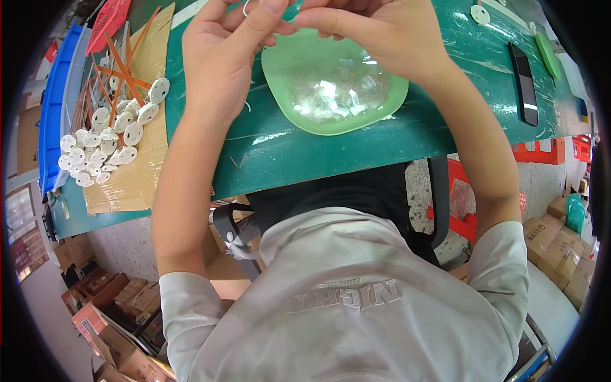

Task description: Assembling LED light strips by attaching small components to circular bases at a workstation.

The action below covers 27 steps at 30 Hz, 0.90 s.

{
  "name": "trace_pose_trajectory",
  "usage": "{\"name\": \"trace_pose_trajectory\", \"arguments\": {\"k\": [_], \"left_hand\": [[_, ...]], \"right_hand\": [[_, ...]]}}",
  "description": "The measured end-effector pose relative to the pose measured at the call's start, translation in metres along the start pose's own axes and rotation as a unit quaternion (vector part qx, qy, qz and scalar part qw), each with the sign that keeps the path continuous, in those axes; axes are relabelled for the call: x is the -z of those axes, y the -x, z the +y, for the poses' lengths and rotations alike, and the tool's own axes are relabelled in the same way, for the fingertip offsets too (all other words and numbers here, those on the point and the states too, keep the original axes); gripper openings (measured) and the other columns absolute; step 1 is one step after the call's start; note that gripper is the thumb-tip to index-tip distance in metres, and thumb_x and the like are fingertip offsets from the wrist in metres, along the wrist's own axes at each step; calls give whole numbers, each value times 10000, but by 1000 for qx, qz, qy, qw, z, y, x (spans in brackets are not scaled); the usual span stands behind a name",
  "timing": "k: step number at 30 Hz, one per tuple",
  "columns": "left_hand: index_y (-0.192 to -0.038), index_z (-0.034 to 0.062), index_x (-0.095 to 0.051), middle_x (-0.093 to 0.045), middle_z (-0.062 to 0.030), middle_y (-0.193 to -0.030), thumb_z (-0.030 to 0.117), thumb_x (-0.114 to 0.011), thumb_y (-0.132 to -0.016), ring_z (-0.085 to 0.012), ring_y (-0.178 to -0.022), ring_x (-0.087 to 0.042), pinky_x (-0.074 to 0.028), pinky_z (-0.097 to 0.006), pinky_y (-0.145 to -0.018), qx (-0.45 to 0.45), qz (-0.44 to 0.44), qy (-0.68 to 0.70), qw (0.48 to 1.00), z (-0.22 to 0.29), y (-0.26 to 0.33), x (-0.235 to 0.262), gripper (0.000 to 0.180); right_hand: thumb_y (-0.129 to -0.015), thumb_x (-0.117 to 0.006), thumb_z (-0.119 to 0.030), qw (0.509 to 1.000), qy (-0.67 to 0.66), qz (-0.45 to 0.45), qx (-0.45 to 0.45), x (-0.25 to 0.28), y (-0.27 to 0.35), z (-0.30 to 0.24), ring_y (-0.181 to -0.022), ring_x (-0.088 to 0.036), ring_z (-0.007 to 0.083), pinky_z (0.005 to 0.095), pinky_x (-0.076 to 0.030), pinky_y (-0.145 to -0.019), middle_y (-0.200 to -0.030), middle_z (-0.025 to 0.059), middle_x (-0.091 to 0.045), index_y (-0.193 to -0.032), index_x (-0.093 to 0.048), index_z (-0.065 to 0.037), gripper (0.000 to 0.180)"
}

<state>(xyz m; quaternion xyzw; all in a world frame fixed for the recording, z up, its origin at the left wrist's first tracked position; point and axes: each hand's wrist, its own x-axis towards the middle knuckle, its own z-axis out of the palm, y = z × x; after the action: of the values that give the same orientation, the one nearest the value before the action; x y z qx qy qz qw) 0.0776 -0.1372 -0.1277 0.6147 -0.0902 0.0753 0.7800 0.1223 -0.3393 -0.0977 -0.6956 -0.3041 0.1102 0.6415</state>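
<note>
Green worktable [286, 160] crossed my remote feed. At ten o'clock I noted white discs [133, 134] heaped on cardboard [149, 175]. At eleven the left hand [232, 38] was curled, thin white strand [245, 9] at its thumb, grip unconfirmed. At twelve sat a green bowl [278, 83] of clear pieces [344, 95]. At one the right hand [388, 35] was bent, hold undetermined; at two lay a phone [524, 86].
</note>
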Motion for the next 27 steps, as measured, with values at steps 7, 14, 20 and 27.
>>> {"name": "trace_pose_trajectory", "arguments": {"k": [7,14,20,27], "left_hand": [[-1232,15,-570,-623,-189,-1275,96,-640,-951,-217,-1068,-647,-525,-311,-895,-29,-41,101,994,6,0,-3,301],[-1233,18,-540,-541,-200,-1344,23,-693,-885,-276,-1149,-622,-458,-440,-1053,-35,-69,195,978,11,9,-4,380],[-1219,37,-552,-594,-154,-1267,23,-742,-846,-281,-1151,-622,-487,-423,-1029,-5,-72,218,973,21,15,-7,419],[-1222,48,-582,-627,-139,-1229,89,-798,-821,-257,-1103,-628,-514,-407,-966,-16,-55,222,973,18,17,-12,457]], "right_hand": [[-845,-722,-31,990,-10,92,107,-18,1,13,-794,-675,122,260,-533,-689,-898,59,-728,-943,-737,-14,100],[-860,-715,4,974,67,92,197,-12,11,0,-807,-673,112,236,-528,-659,-931,72,-734,-989,-740,-13,133],[-809,-733,20,962,63,75,255,-17,10,-9,-755,-680,158,257,-526,-652,-868,91,-735,-902,-745,-6,97],[-798,-726,61,960,-15,100,260,-28,14,-4,-754,-669,171,277,-518,-661,-872,114,-731,-917,-747,4,133]]}}
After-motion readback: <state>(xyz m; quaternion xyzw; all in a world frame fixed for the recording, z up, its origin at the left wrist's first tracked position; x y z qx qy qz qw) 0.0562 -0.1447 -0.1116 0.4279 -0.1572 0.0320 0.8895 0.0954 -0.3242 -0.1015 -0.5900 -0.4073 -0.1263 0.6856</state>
